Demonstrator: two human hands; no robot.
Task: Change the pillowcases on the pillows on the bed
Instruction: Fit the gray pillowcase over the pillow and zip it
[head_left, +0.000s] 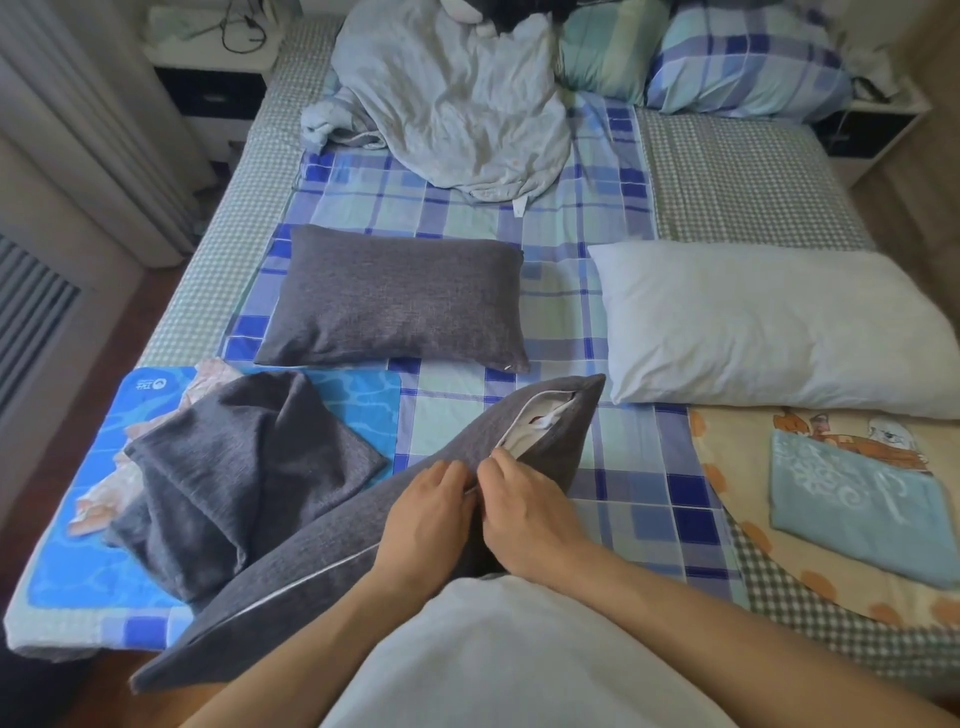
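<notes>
Near the head of the bed we see a crumpled pale blue quilt (452, 98) heaped on the plaid sheet, with a dark bundle just behind it that we cannot make out. On the left a white nightstand (208, 67) with a dark drawer front carries a tangle of black cable (241, 28); a second nightstand (872, 124) stands at the far right. Pale curtains (78, 119) hang down the left side, and a ribbed radiator (28, 322) shows below them. At the near left corner of the bed we see a blue mat (358, 400) with a water pattern, and at the near right a folded light blue towel (857, 514) lies on a cream cartoon-print cloth (737, 441).
</notes>
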